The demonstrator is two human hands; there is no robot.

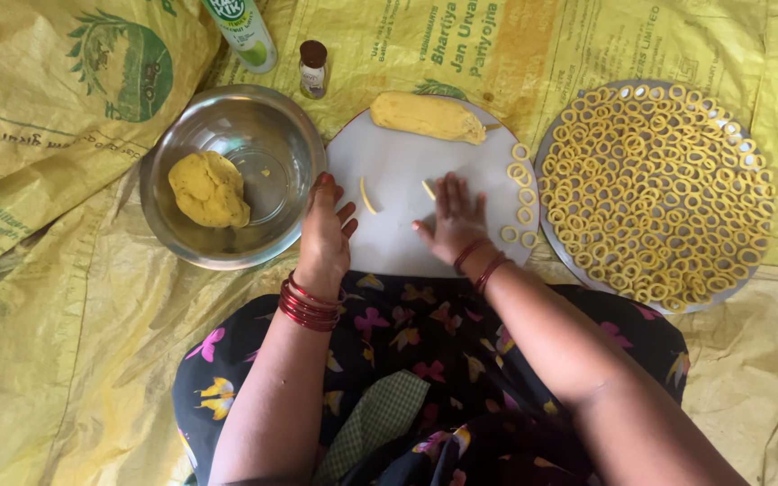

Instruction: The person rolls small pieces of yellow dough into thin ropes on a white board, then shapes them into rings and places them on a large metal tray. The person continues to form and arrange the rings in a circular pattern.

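My right hand (455, 216) lies flat on a round white board (398, 238), fingers spread, pressing on a small yellow dough strip (428, 189) that pokes out by my fingertips. My left hand (326, 227) rests at the board's left edge, fingers loosely apart and holding nothing. A thin curved dough strip (367, 194) lies between my hands. At the board's far side sits a thick log of yellow dough (427, 116). Several small dough rings (522, 193) line the board's right rim.
A steel bowl (263, 126) to the left holds a lump of yellow dough (209, 188). A round tray (551, 238) on the right is packed with several dough rings (652, 191). A green-and-white bottle (242, 32) and a small brown-capped bottle (312, 68) stand behind, all on yellow sacking (56, 297).
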